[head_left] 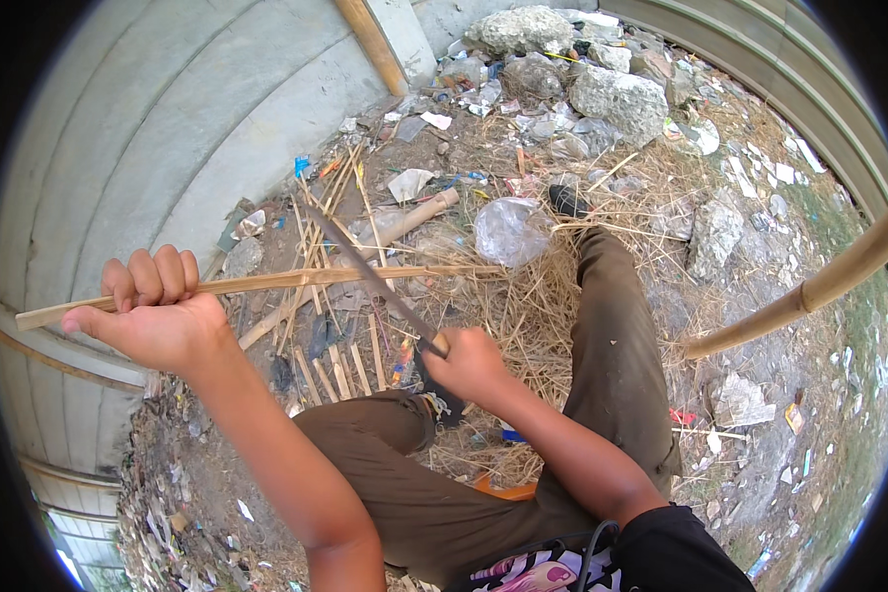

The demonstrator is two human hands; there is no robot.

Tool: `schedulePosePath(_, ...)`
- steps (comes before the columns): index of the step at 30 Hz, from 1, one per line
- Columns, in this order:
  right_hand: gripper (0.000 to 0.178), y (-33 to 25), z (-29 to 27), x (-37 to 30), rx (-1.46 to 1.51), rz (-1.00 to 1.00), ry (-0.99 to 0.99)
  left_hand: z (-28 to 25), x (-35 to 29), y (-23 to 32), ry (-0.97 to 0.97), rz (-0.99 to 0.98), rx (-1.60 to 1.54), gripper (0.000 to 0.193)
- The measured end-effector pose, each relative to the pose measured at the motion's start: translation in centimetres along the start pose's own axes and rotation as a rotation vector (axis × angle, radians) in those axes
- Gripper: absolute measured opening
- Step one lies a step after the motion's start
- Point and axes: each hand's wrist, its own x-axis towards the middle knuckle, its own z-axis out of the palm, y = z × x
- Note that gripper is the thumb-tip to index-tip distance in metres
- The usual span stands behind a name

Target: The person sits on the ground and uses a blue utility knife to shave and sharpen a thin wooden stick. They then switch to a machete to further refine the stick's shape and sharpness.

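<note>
Running from the left hand toward the straw, a strip of bamboo lies nearly level above the ground, its near end jutting out past the thumb. The left fingers are curled around it, while the right hand is closed on the handle of a knife. The blade slants up and leftward across the strip — whether the two touch, one cannot tell. Short slats lie in a row just beyond the person's bent left leg; farther off, thin sticks are heaped crosswise near a pole. Straw covers the ground between the legs, with a clear bag at its far edge, beside the right shoe. Beyond sit pale rocks amid litter — and a grey wall rises on the left.
</note>
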Motion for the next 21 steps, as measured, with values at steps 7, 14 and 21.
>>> schedulePosePath(7,0.03,7.0,1.9,1.8,0.085,0.295,0.116,1.1,-1.0,0.0,-0.039,-0.012,-0.004,0.07)
schedulePosePath(14,0.029,2.3,1.7,-0.1,0.086,0.021,0.05,0.1,-0.1,0.2,-0.017,-0.012,0.024,0.069)
schedulePosePath(21,0.03,8.5,1.3,2.0,0.137,0.401,0.063,1.2,-0.8,0.4,-0.039,-0.021,0.032,0.069)
